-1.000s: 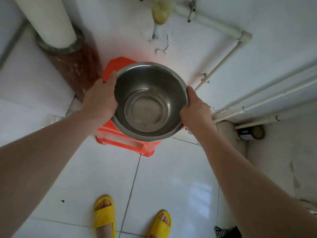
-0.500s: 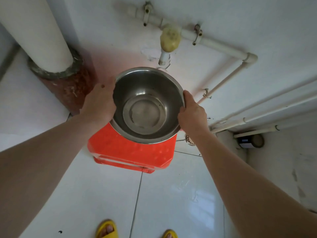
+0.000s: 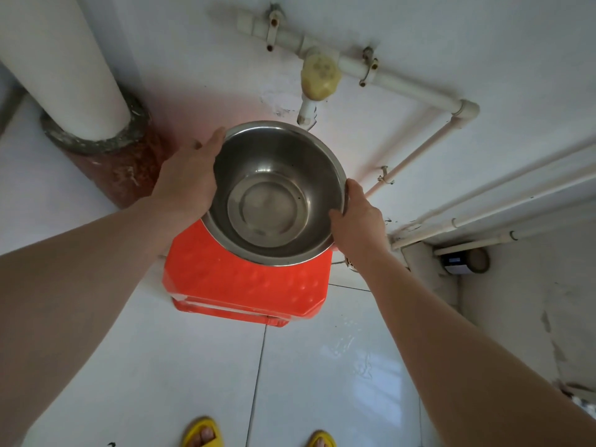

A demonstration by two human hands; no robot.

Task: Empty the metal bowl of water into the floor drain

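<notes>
Both hands (image 3: 187, 185) (image 3: 359, 221) clasp the metal bowl's (image 3: 277, 195) rim.

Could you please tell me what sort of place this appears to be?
Probably a tiled wash area or utility corner of a home: a wall tap on exposed white pipes, a thick drain stack, and glossy white floor tiles.

bowl (image 3: 277, 195) between both hands, above stool (image 3: 245, 285), below tap (image 3: 319, 75).
</notes>
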